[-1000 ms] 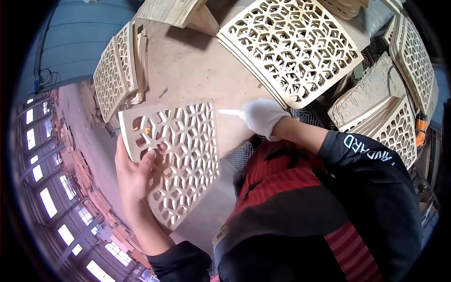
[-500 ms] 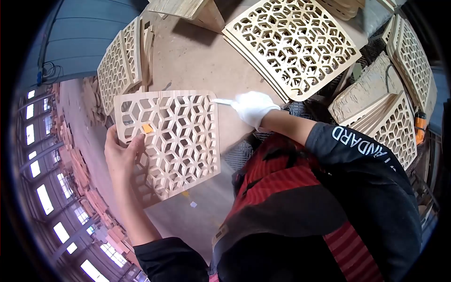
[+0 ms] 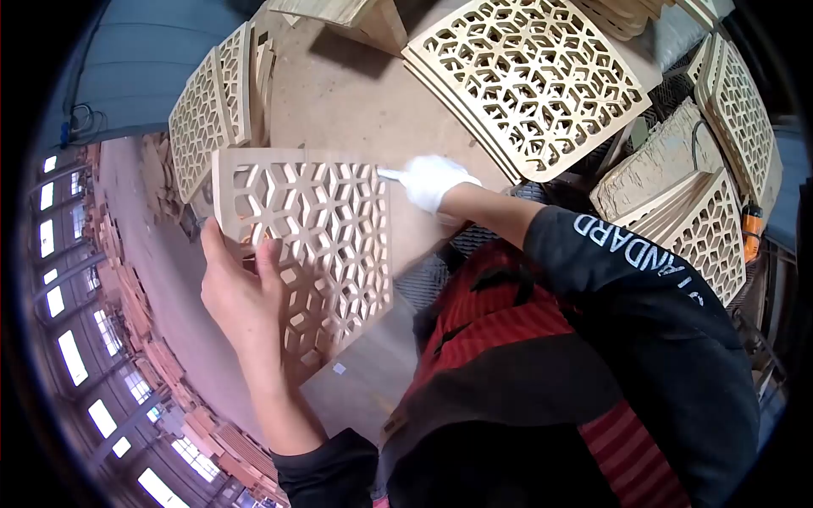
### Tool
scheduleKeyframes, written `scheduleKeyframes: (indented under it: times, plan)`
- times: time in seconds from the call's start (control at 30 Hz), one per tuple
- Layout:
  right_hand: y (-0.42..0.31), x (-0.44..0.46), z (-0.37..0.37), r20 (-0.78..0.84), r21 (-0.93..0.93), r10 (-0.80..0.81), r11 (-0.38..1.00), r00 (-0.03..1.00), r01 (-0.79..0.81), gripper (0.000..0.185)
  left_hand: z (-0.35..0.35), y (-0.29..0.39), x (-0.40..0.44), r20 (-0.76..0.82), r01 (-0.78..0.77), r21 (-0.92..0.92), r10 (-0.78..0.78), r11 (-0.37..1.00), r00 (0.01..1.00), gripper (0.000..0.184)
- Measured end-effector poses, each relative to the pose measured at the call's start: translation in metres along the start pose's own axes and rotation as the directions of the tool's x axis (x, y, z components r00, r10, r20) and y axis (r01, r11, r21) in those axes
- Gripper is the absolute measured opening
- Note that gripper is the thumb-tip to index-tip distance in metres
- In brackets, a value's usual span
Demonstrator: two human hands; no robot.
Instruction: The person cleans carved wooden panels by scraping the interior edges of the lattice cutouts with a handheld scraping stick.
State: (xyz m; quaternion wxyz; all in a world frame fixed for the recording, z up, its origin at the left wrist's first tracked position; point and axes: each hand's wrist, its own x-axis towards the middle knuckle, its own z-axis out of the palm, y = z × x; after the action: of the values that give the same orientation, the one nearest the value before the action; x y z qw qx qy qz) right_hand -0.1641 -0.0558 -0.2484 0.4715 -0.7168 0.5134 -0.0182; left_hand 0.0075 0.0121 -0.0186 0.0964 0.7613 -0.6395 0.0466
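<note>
lattice panel (image 3: 322, 229) is gripped by the left hand (image 3: 244, 296), right hand (image 3: 434, 182) unclear in grip, sleeve (image 3: 618, 267) lettered "standard".

White capitals run along the dark right sleeve (image 3: 631, 254), near and to the right in the scene, reading "STANDARD" in a single line down the arm. The closing letters, "DARD," lie on the forearm end of the word and show clearest. The opening letters, toward the shoulder, bend with the folds of the cloth, the "S" and "T" partly distorted by a crease. Any print on the orange tool (image 3: 751, 233) at right, or on the white scrap (image 3: 340, 368) left of the sleeve, is too small to tell.
</note>
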Motion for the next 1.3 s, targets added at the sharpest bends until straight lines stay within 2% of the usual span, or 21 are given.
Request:
scheduleKeyframes:
  times: [0.1,0.13,0.23,0.33,0.37,0.43,0.47,0.57,0.63,0.7,0.77,0.8,0.83,0.9,0.97,1.03,1.1,1.13,1.17,1.23,1.3]
  plan:
    - [0.004,0.027,0.011,0.057,-0.018,-0.106,0.994,0.993,0.107,0.060,0.000,0.001,0.006,-0.018,-0.080,0.059,0.081,0.995,0.997,0.054]
    - [-0.001,0.022,-0.005,0.191,-0.011,0.004,1.000,0.982,-0.002,0.061,0.001,0.003,0.006,-0.036,-0.095,0.075,0.098,0.993,0.995,0.053]
    - [0.017,0.023,0.001,0.116,0.035,-0.163,0.987,0.980,0.160,0.050,-0.002,0.007,0.007,0.009,-0.024,0.097,0.023,0.995,1.000,0.055]
    - [0.014,0.020,-0.006,0.092,0.036,-0.106,0.994,0.990,0.103,0.036,0.004,-0.007,0.011,-0.072,-0.152,0.079,0.157,0.985,0.985,0.056]
    - [0.009,0.017,-0.011,0.091,0.032,-0.086,0.996,0.992,0.083,0.035,0.003,-0.012,0.014,-0.026,-0.077,0.018,0.078,0.997,0.997,0.058]
    - [-0.007,0.015,-0.024,0.102,0.003,-0.061,0.998,0.993,0.061,0.037,0.003,-0.023,0.022,0.047,0.082,0.109,-0.087,0.991,0.995,0.058]
    - [-0.009,0.014,-0.026,0.101,0.048,-0.017,0.999,0.995,0.012,0.034,-0.002,-0.025,0.023,0.114,0.125,0.003,-0.124,0.992,0.986,0.059]
    - [-0.011,0.010,-0.019,-0.054,-0.030,-0.084,0.996,0.995,0.082,0.034,-0.018,-0.043,0.017,0.278,0.226,-0.301,-0.141,0.927,0.950,0.060]
    - [-0.011,0.006,-0.019,-0.026,-0.050,-0.049,0.998,0.998,0.047,0.034,-0.037,-0.070,-0.002,0.350,0.300,-0.367,-0.168,0.881,0.922,0.059]
    - [-0.012,0.007,-0.016,-0.039,-0.055,-0.054,0.997,0.998,0.052,0.034,-0.068,-0.098,-0.024,0.548,0.458,-0.432,-0.177,0.777,0.817,0.061]
    - [-0.016,-0.001,-0.022,-0.045,-0.070,-0.075,0.995,0.996,0.072,0.035,-0.083,-0.118,-0.051,0.649,0.598,-0.519,-0.174,0.610,0.741,0.069]
    - [-0.017,-0.003,-0.025,-0.050,-0.079,-0.086,0.994,0.995,0.082,0.035,-0.080,-0.126,-0.064,0.614,0.563,-0.636,-0.096,0.527,0.783,0.081]
    - [-0.017,-0.003,-0.024,-0.039,-0.082,-0.077,0.994,0.996,0.074,0.035,-0.074,-0.149,-0.081,0.543,0.508,-0.653,-0.121,0.561,0.831,0.091]
    - [-0.016,0.002,-0.021,-0.015,-0.090,-0.060,0.994,0.998,0.058,0.035,-0.045,-0.167,-0.108,0.426,0.462,-0.788,-0.182,0.406,0.886,0.091]
    - [-0.012,0.003,-0.011,-0.094,-0.114,-0.158,0.983,0.983,0.147,0.035,0.001,-0.157,-0.129,0.232,0.275,-0.948,-0.241,0.159,0.942,0.081]
    - [-0.012,0.007,-0.003,-0.117,-0.133,-0.176,0.978,0.977,0.160,0.036,0.055,-0.172,-0.160,0.167,0.101,-0.977,-0.384,-0.187,0.908,0.054]
    - [-0.014,0.012,-0.002,-0.095,-0.146,-0.111,0.985,0.989,0.097,0.038,0.060,-0.152,-0.148,0.163,0.091,-0.984,-0.563,-0.154,0.810,0.044]
    - [-0.017,0.014,-0.004,-0.086,-0.154,-0.096,0.985,0.992,0.082,0.039,0.054,-0.152,-0.139,0.249,0.169,-0.967,-0.570,-0.190,0.783,0.037]
    - [-0.022,0.015,-0.008,-0.076,-0.160,-0.082,0.985,0.994,0.069,0.041,0.042,-0.126,-0.123,0.147,0.226,-0.973,-0.658,0.036,0.738,0.035]
    - [-0.032,0.010,-0.013,-0.002,-0.213,-0.103,0.972,0.995,0.101,0.044,0.020,-0.132,-0.109,0.159,0.322,-0.932,-0.611,0.166,0.775,0.038]
    - [-0.039,-0.003,-0.023,0.132,-0.300,-0.152,0.936,0.980,0.185,0.047,-0.016,-0.106,-0.080,0.106,0.395,-0.875,-0.686,0.280,0.720,0.038]
